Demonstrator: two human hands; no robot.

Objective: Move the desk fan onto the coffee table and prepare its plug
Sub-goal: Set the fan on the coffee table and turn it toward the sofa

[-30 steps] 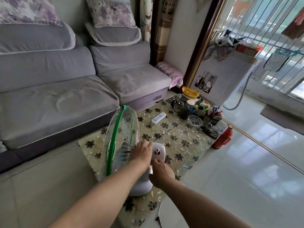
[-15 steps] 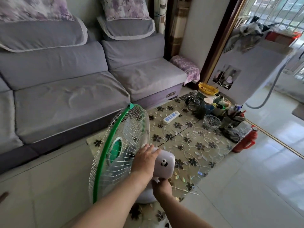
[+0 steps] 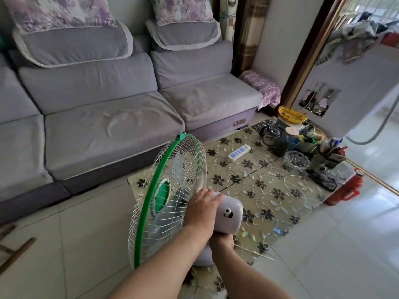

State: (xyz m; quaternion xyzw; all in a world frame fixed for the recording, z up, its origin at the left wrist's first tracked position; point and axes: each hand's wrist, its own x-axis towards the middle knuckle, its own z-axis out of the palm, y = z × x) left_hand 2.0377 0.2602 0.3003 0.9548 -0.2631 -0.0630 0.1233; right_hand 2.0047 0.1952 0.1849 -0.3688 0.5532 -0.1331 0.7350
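Note:
A white desk fan (image 3: 168, 195) with a green rim and wire cage stands at the near left corner of the coffee table (image 3: 269, 190), which has a flowered cloth. The cage faces left toward the sofa. My left hand (image 3: 201, 210) rests on top of the fan's white motor housing (image 3: 228, 214). My right hand (image 3: 222, 241) grips the fan's neck under the housing. The fan's base is mostly hidden behind my arms. I see no plug or cord of the fan.
A white power strip (image 3: 239, 152) lies mid-table. Jars, a glass ashtray and a pen holder (image 3: 302, 145) crowd the far right end. A red flask (image 3: 349, 188) stands on the floor beside it. A grey sofa (image 3: 108, 117) runs along the left.
The fan's cage has turned further to the left, showing more of its green hub. My right hand has dropped from the housing's side to the neck underneath.

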